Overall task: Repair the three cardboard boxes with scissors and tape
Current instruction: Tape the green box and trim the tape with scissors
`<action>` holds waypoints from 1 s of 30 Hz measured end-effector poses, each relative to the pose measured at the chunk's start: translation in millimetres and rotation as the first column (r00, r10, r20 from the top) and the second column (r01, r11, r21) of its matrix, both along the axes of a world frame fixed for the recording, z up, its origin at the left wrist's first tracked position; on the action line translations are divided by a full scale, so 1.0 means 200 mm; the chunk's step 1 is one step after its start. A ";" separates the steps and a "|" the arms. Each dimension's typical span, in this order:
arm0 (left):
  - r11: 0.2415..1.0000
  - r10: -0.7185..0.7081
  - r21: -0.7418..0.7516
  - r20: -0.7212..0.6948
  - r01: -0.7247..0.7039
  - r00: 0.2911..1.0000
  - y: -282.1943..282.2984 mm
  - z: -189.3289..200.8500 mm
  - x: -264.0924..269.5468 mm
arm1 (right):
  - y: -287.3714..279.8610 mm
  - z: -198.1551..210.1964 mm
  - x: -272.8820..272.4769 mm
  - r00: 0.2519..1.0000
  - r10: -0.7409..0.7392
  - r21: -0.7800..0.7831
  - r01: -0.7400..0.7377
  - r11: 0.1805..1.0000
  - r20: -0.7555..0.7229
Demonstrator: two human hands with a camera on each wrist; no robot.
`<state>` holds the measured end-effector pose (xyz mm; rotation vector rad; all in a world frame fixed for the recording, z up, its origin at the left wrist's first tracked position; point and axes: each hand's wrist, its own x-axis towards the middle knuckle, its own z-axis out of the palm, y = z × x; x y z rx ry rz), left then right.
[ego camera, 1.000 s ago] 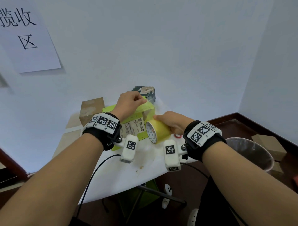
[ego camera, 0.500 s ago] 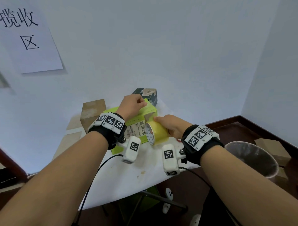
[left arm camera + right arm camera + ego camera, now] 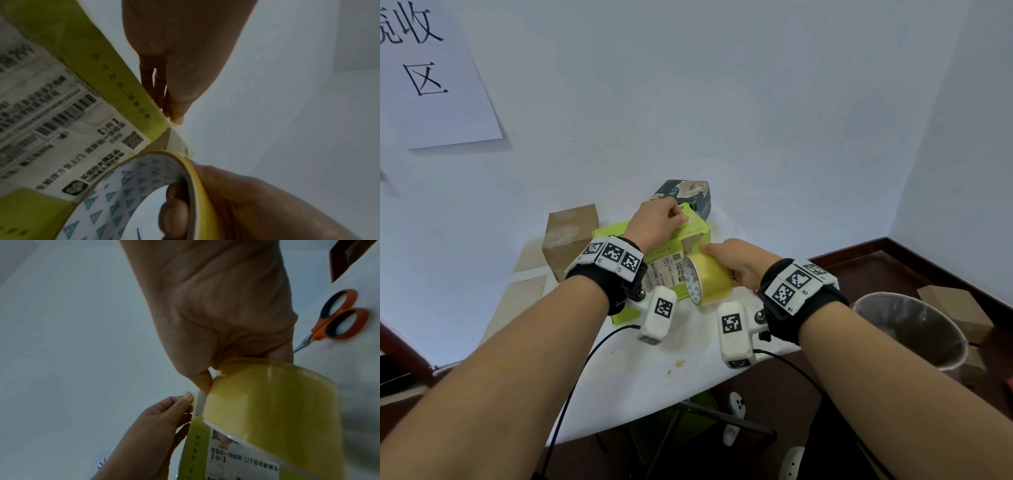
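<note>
On the yellow-green box (image 3: 664,255), near its far edge, the left hand (image 3: 657,222) presses down with its fingers (image 3: 158,91) together, the thumb tip at the box's raised edge; judging from the wrist views it pins a tape end or flap there, though the tape itself is too thin to make out. Just beside the box's right corner, the right hand (image 3: 736,263) grips the roll of yellow tape (image 3: 707,279), thumb hooked inside the core and fingers curled over the outside. The roll stands on edge against the box, over the corner of the white shipping label (image 3: 666,272).

The step in hand looks like drawing tape across the box to close a torn corner, where brown card shows. To do it well, the left hand should keep firm pressure on the anchored end while the right pulls the roll straight and taut along the seam, laying the strip flat without creases, then smooths it down before cutting.

To the right of the box, the orange-handled scissors (image 3: 337,316) lie on the desk (image 3: 640,373), within reach of the right hand. Left of the box stands a plain brown box (image 3: 570,240); behind it, against the wall, a dark printed box (image 3: 690,195).
</note>
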<state>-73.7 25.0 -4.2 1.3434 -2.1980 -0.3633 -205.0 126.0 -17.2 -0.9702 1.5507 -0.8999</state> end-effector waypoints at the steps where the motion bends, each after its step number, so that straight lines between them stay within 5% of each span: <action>1: 1.000 0.000 0.001 0.000 0.000 1.000 0.00 0.00 0.00 | 0.00 0.00 0.00 1.000 0.004 0.005 -0.004 1.000 0.002; 30: 0.996 -0.020 -0.085 -0.005 0.020 1.000 0.00 -0.08 0.00 | -0.04 -0.06 0.00 0.986 0.046 -0.035 -0.052 0.998 -0.158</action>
